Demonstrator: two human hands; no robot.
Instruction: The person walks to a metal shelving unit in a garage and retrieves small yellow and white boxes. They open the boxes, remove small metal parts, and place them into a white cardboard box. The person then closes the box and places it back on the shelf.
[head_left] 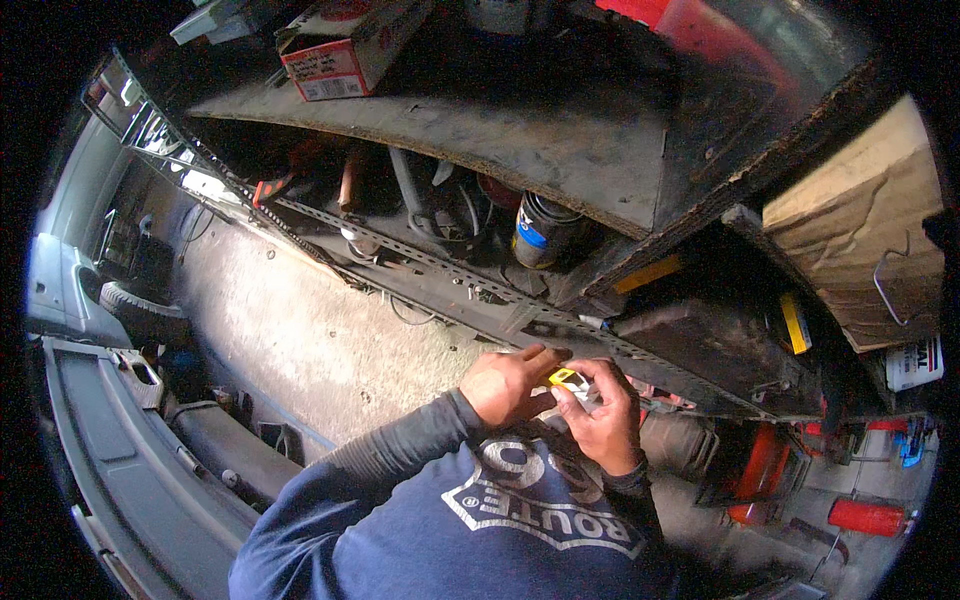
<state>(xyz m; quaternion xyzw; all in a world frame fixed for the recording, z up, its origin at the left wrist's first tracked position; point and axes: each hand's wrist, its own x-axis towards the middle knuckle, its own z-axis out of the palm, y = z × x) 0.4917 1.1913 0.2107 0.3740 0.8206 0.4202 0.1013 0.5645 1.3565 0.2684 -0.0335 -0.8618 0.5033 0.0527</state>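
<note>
In front of my chest I hold a small yellow and white packet (pixel 568 378), partly hidden by fingers; its exact kind is too small to tell. My right hand (pixel 606 412) is closed, pinching it between thumb and fingers. My left hand (pixel 503 386) meets it from the other side, its curled fingers against the packet's left end. Both hands are just short of the front edge of a dark metal shelf (pixel 520 318).
A cardboard box (pixel 328 70) rests on the upper shelf board (pixel 430 130). Beneath stand a can (pixel 545 232) and dark tools. Brown cardboard (pixel 860 230) and a white tub (pixel 914 364) are at right. A grey vehicle panel (pixel 120 440) is at left, and red equipment (pixel 866 517) at lower right.
</note>
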